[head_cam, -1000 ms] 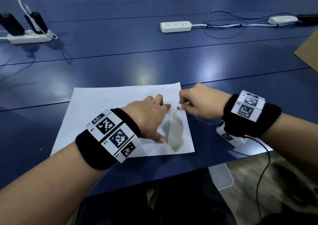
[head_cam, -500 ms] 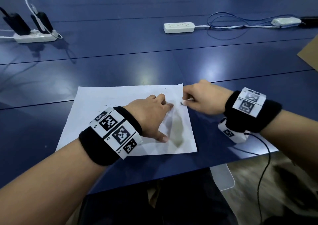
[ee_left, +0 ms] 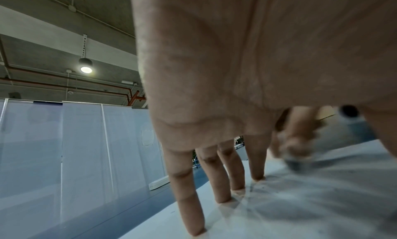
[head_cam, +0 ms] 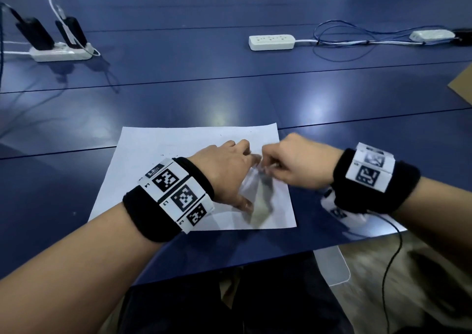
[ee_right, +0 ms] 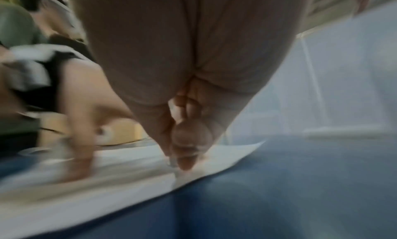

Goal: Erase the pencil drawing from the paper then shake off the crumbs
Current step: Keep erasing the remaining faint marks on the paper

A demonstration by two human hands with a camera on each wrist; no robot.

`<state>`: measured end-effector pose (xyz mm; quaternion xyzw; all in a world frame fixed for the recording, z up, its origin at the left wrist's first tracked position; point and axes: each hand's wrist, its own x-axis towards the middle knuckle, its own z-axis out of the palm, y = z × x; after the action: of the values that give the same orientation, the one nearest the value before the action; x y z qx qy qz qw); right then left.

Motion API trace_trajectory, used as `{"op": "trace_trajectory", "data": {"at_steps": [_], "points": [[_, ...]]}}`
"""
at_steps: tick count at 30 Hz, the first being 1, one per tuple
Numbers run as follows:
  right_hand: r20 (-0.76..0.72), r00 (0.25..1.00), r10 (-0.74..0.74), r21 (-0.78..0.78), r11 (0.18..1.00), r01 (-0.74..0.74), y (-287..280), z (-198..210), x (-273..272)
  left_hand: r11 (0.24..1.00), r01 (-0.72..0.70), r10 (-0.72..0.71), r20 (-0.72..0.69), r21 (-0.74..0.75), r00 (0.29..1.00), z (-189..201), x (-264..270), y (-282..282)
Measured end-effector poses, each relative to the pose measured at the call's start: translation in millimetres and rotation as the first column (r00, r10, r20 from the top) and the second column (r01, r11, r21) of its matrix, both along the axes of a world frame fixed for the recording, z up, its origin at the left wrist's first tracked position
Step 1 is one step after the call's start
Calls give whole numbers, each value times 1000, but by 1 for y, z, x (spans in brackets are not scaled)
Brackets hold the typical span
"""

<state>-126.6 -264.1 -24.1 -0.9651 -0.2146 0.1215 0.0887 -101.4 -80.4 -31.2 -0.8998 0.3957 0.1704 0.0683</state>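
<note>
1. Paper (head_cam: 158,155) lay flat on the blue table (head_cam: 229,98), near edge, just in front of the person. 1 thin sheet: light, floppy, creased easily, and likely slid on the smooth top unless pinned.
2. Grey smudge (head_cam: 260,201) sat on the paper's near-right part; likely what remained of the drawing. Dark specks further left on the sheet were probably crumbs.
3. Left hand (head_cam: 224,172) was spread flat, fingers (ee_left: 189,200) straight with tips pressing the sheet just left of the smudge. It held nothing, only pinned the sheet.
4. Right hand (head_cam: 293,165) was curled tight, fingertips (ee_right: 184,151) pinched on a small pale object at the paper, presumably the eraser (ee_left: 297,164). Blur hid the exact contact.
5. Judgement: rub away from the pinning fingers, or the sheet buckles or tears. For the shake-off, lift by 2 opposite edges; a 1-corner hold would let it fold.
6. Far side: 2 white power strips (head_cam: 270,42), apart from the work.
</note>
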Motion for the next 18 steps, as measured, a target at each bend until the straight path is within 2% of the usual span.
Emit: {"op": "trace_trajectory", "data": {"at_steps": [2, 4, 7, 9, 12, 14, 16, 18], "points": [[-95, 991, 97, 62, 994, -91, 14, -1, -20, 1000, 6, -6, -2, 3, 1000, -1, 1, 0], [-85, 990, 116, 56, 992, -111, 19, -2, -22, 1000, 4, -4, -17, -9, 1000, -2, 1, 0], [37, 998, -46, -24, 999, 47, 8, 2, 4, 1000, 1, -2, -26, -24, 1000, -2, 1, 1], [42, 997, -65, -25, 997, 67, 4, 3, 12, 1000, -7, 7, -26, -26, 1000, -2, 1, 2], [-39, 997, 70, 27, 997, -69, 19, 3, -8, 998, -16, 15, -14, -55, 1000, -2, 0, 3], [-103, 990, 96, 30, 995, -93, 25, 3, -19, 997, -23, 22, -15, -68, 1000, -3, 0, 3], [-65, 997, 49, 1, 999, -49, 21, 3, -12, 996, -28, 27, -20, -83, 999, -4, -1, 4], [-11, 996, -87, -26, 996, 87, 10, 5, 6, 995, -39, 36, -36, -95, 999, -4, -2, 5]]}}
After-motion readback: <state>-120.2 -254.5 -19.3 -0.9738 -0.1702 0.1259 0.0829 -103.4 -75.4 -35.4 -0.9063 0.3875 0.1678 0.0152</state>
